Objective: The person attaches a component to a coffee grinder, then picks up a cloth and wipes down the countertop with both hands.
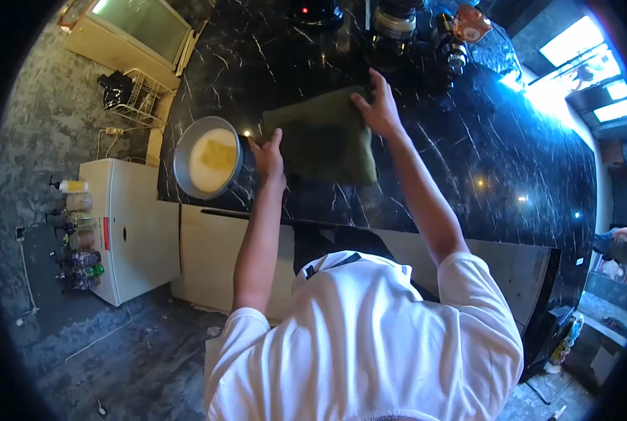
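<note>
A folded dark green cloth [324,140] lies on the black marbled counter between my hands. My left hand [268,160] is at its left edge, thumb and fingers apart, close to the bowl's rim. At the cloth's upper right corner is my right hand [381,112], fingers spread, with the thumb at the fabric. Whether either hand presses on the cloth I cannot tell. Left of my left hand stands a grey round bowl [180,158] holding whitish, foamy liquid. In that liquid sits a yellow sponge-like piece [219,156].
Coffee equipment, including a grinder-like machine [393,28], stands along the counter's [468,161] back. A clear bag [492,52] lies at the back right. Below left are a white cabinet [141,228] with several bottles beside it and a wire basket [141,98].
</note>
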`<action>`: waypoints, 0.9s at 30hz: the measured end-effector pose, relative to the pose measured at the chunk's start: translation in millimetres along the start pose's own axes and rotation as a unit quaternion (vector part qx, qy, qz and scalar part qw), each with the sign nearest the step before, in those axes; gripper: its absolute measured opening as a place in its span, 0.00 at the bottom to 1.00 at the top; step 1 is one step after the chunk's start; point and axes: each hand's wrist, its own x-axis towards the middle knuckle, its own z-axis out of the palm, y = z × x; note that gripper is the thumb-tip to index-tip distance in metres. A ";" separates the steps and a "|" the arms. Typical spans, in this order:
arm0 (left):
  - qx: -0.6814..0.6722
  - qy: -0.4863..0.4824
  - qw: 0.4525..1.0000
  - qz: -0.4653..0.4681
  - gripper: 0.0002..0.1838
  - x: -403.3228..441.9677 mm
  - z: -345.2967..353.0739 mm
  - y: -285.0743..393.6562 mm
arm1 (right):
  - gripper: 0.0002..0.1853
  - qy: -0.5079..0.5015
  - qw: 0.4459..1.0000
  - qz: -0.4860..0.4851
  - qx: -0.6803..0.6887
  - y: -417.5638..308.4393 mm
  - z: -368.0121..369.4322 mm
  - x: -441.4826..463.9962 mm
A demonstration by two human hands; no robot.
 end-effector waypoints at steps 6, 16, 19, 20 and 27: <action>0.084 -0.048 0.988 0.122 0.38 -68.3 -19.9 -25.6 | 0.42 -0.078 0.980 0.027 -0.181 22.0 124.4 -57.5; 0.128 -0.020 0.991 -0.032 0.26 -116.0 -137.0 -70.8 | 0.41 -0.142 0.949 -0.051 -0.276 64.6 215.8 -75.5; 0.149 -0.095 0.983 -0.054 0.23 -104.5 -142.6 -78.0 | 0.40 -0.122 0.956 -0.061 -0.258 87.2 185.0 -88.0; 0.155 -0.115 0.979 -0.062 0.23 -98.4 -139.5 -75.7 | 0.39 -0.126 0.951 -0.029 -0.280 93.0 154.2 -92.3; 0.176 -0.248 0.946 -0.110 0.21 -61.0 -120.7 -38.4 | 0.37 -0.055 0.875 0.253 -0.410 125.5 -125.4 -187.8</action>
